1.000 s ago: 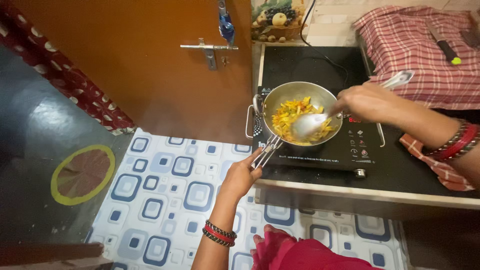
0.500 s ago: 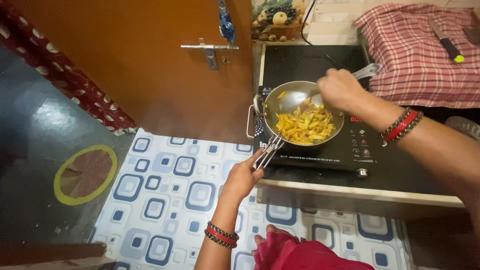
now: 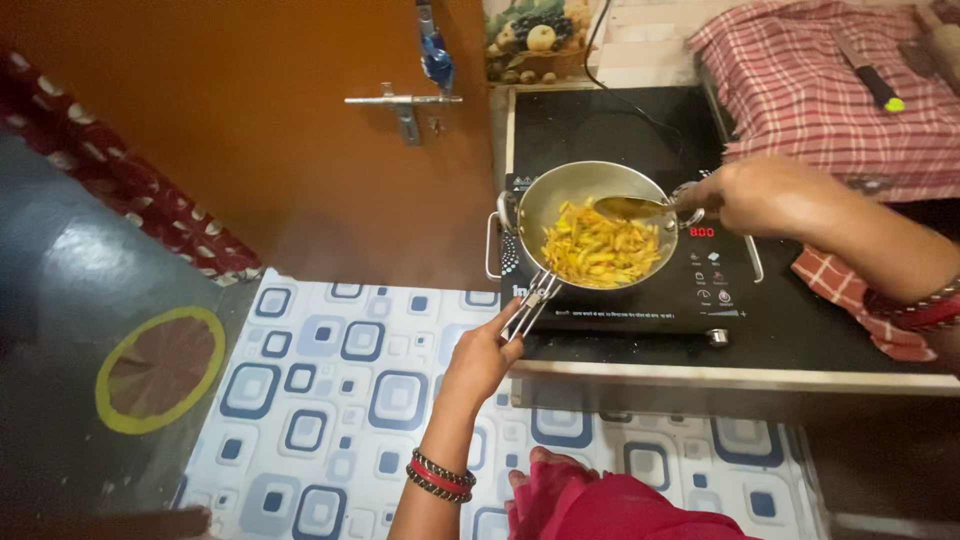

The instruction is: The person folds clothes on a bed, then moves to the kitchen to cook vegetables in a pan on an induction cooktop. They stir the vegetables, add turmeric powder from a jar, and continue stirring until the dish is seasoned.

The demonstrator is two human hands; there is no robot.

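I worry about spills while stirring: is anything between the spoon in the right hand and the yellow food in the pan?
Nothing visible. The spoon, held by the right hand, hangs over the open pan, just above the yellow food. The left hand grips the tongs clamped on the rim.

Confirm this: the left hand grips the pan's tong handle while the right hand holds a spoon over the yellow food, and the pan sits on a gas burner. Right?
Not quite. The pan sits on a flat black induction cooktop, not a gas burner; the head view shows it. The left hand does grip the tong handle, and the right hand holds the spoon over the yellow food.
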